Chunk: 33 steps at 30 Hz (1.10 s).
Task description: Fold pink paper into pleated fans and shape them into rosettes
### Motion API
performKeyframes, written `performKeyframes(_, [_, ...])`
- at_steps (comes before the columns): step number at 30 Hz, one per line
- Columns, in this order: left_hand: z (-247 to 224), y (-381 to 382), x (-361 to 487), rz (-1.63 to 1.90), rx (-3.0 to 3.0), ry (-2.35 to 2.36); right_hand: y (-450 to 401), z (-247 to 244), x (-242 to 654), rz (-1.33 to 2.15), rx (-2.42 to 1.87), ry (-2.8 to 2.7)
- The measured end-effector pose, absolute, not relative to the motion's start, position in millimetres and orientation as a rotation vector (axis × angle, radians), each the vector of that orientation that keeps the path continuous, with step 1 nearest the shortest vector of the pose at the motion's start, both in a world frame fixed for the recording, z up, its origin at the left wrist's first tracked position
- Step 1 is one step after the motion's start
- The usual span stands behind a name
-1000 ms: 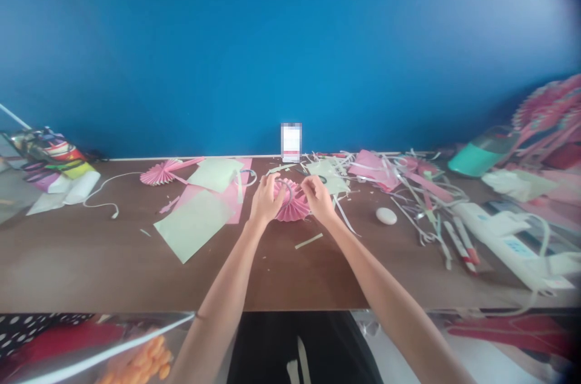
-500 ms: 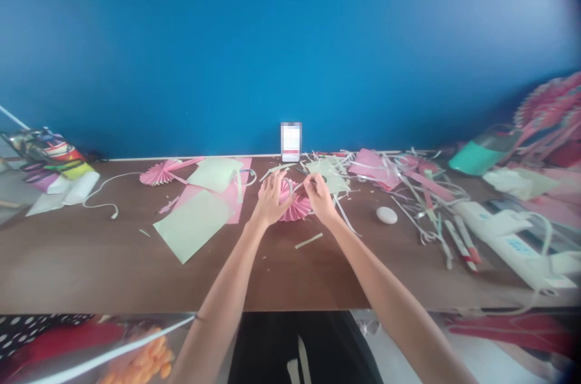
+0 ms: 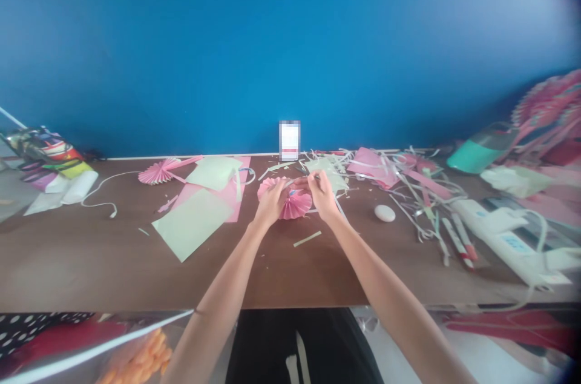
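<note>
**Pleated Rosette & Narrow Strip: Current State**

Rosette (image 3: 296,206): qty 1, pink paper, accordion-folded, pleats fanned radially to approx. round shape. Lies flat on worktop (image 3: 295,281), nearer rear edge than front edge, well clear of front corners. Ctr. and rear portion partly hidden by L hand (image 3: 271,201) and strip.

Narrow strip (image 3: 289,183): qty 1, light-col., thin. Held above rosette's rear portion, btwn fingers of L hand and R hand (image 3: 321,193). Exact ends N/A (blurred, partly hidden).
</note>
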<state>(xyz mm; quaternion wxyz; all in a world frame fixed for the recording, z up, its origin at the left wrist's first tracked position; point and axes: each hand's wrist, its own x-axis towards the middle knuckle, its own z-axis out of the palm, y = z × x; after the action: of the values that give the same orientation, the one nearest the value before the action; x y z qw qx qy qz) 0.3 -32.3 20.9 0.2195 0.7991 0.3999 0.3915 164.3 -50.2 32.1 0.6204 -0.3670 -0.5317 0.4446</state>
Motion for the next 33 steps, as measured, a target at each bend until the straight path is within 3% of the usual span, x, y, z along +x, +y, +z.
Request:
performKeyframes(6, [27,-36,5,1.105,1.939,1.142,-50,32,166,0.999,-0.85,-1.233])
performKeyframes(12, [38,-41,-1,1.146,1.992,1.21,-49,30,168,0.734,-1.004,-1.282])
performKeyframes(22, [32,-35,0,1.135,2.24,1.055,-47,33,175,0.959,-0.96,-1.223])
performKeyframes(33, [46,-43,-5,1.051,2.403,1.136,-56,37,174,0.646,-1.155,-1.745])
